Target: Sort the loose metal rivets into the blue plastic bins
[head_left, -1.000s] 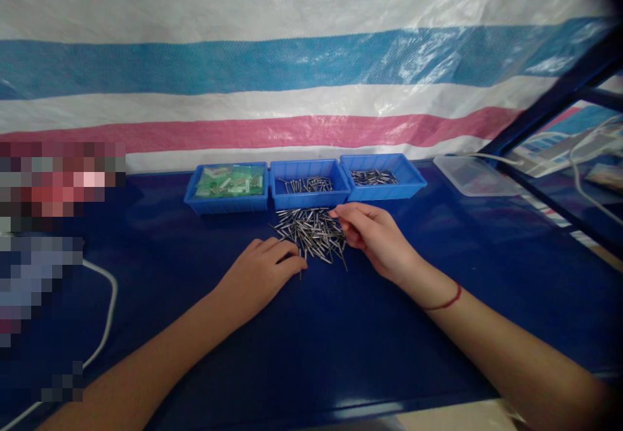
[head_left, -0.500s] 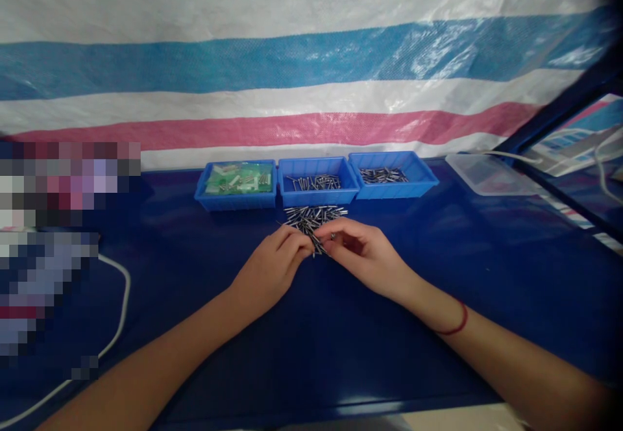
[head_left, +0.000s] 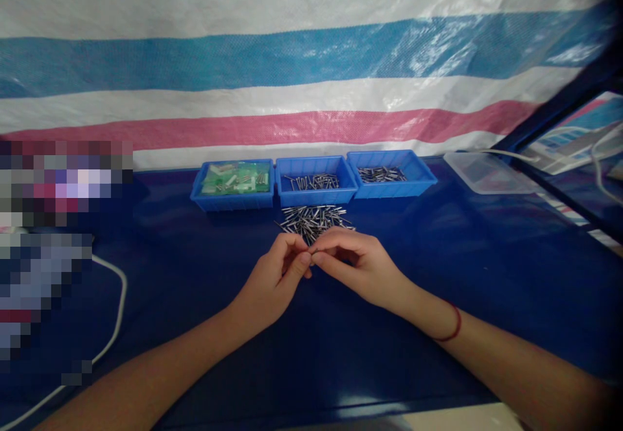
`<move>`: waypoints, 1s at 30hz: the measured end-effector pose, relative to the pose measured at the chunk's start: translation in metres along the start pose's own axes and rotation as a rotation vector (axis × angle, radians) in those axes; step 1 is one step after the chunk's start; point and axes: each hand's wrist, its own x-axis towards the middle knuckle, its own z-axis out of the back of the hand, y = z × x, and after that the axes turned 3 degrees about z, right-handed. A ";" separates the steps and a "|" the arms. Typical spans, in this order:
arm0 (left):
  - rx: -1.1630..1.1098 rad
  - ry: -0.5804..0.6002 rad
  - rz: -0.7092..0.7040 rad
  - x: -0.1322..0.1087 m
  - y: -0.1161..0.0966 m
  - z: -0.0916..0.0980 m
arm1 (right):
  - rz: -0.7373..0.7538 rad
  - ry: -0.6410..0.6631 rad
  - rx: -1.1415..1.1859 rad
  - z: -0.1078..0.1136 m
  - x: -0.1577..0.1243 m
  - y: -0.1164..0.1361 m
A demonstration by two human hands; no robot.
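Note:
My left hand [head_left: 277, 278] and my right hand [head_left: 363, 265] meet fingertip to fingertip just in front of a loose pile of thin metal pins [head_left: 316, 220]. Thumb and forefinger are pinched on each hand. A tiny dark sliver shows between the two pinches, mostly covered by the fingers and too small to name. The pins in the pile are slender, silvery and dark, lying at all angles on the dark blue table [head_left: 311, 346]. A thin red band [head_left: 455, 324] circles my right wrist.
Behind the pile stand three blue bins side by side: the left bin [head_left: 231, 202] holds a green bag of small parts, the middle bin [head_left: 316, 196] and right bin [head_left: 396, 188] hold metal pins. A clear plastic lid [head_left: 487, 174] lies right, a white cable [head_left: 121, 295] left.
Both hands have drawn back slightly from the pile and closed together, fingertips now touching. The left hand has turned so that its thumb shows. More of the pile is visible.

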 end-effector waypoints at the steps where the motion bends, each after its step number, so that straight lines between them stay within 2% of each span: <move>1: -0.006 0.013 0.006 0.000 -0.001 0.000 | 0.001 -0.014 -0.007 0.000 0.000 0.000; 7: 0.058 0.072 0.016 0.001 -0.002 0.001 | -0.017 -0.115 -0.071 -0.001 -0.001 0.003; 15: 0.263 0.075 -0.048 0.002 -0.005 0.005 | 0.003 -0.106 -0.054 -0.001 -0.001 0.004; 26: 0.258 0.106 -0.066 0.002 -0.008 0.005 | -0.011 -0.120 -0.037 -0.001 -0.001 0.003; 30: 0.265 0.090 -0.068 0.004 -0.007 0.004 | 0.044 -0.127 -0.080 -0.002 -0.001 0.004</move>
